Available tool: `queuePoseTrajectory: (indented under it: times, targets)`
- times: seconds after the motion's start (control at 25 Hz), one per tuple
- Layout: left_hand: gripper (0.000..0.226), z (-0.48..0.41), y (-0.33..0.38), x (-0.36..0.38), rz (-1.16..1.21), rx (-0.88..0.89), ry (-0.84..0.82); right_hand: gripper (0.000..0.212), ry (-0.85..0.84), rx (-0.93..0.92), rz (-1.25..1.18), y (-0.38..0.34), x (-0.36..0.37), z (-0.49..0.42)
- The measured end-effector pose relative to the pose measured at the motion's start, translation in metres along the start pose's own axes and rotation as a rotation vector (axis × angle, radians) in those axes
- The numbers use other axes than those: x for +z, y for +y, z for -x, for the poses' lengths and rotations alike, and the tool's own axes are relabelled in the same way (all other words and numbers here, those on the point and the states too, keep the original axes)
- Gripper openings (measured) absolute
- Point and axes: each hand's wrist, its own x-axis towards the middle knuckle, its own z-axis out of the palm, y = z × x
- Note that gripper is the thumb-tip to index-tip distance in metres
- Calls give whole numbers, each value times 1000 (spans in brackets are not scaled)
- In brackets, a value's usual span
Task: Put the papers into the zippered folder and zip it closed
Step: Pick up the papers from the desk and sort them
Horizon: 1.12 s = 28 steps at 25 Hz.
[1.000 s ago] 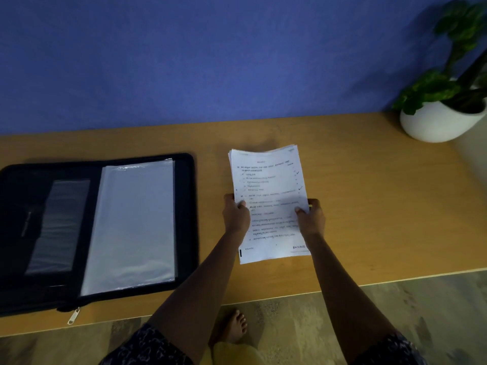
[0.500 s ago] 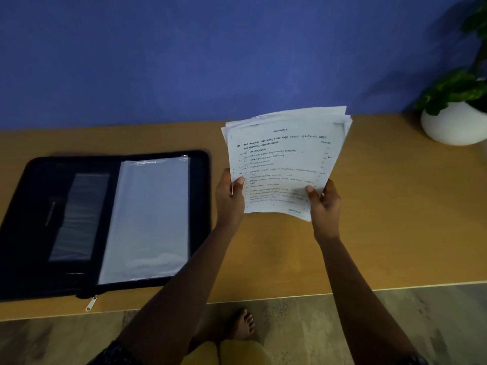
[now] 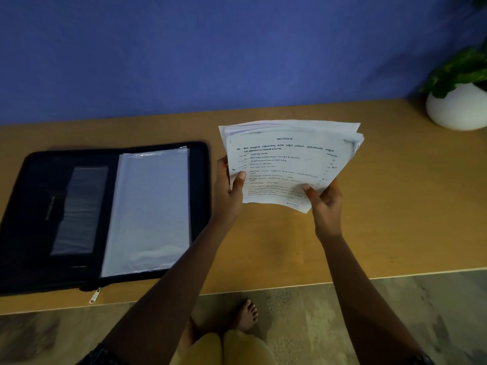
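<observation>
A stack of printed white papers (image 3: pixel 287 159) is held up above the wooden table (image 3: pixel 369 206), its sheets slightly fanned at the top. My left hand (image 3: pixel 228 188) grips the stack's left edge with the thumb on the front page. My right hand (image 3: pixel 325 204) pinches the lower right corner. To the left, the black zippered folder (image 3: pixel 203 180) lies open flat on the table, with clear plastic sleeves (image 3: pixel 150 212) on its right half. Its metal zipper pull (image 3: pixel 95 296) hangs at the front edge.
A white pot with a green plant (image 3: pixel 456 106) stands at the table's back right corner. A blue wall rises behind the table. Below the table's front edge are the floor and my bare foot (image 3: pixel 246 314).
Both hands lifted the papers off the table and tilted them up toward me. The sheets have fanned a little, and the stack has drifted slightly left.
</observation>
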Motion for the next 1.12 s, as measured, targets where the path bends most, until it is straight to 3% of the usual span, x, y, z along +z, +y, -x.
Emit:
queuePoseTrajectory:
  times: [0.16, 0.4, 0.68, 0.92, 1.12]
  targets:
    - [24, -3, -5, -3, -51, -5, -40, 35, -2, 19, -22, 2, 2, 3]
    - [28, -7, -10, -7, -177, 0, -32, 23, 63, 114, 131, 25, -5, 15]
    - [16, -24, -12, -16, -276, 22, 87, 11, 112, 106, 304, 22, -5, 13]
    - [15, -38, -11, -28, -162, -304, 56, 14, 96, 124, 388, -8, 0, -9]
    - [25, -31, -5, -36, 332, -630, -108, 17, -24, 258, 414, -39, -3, -22]
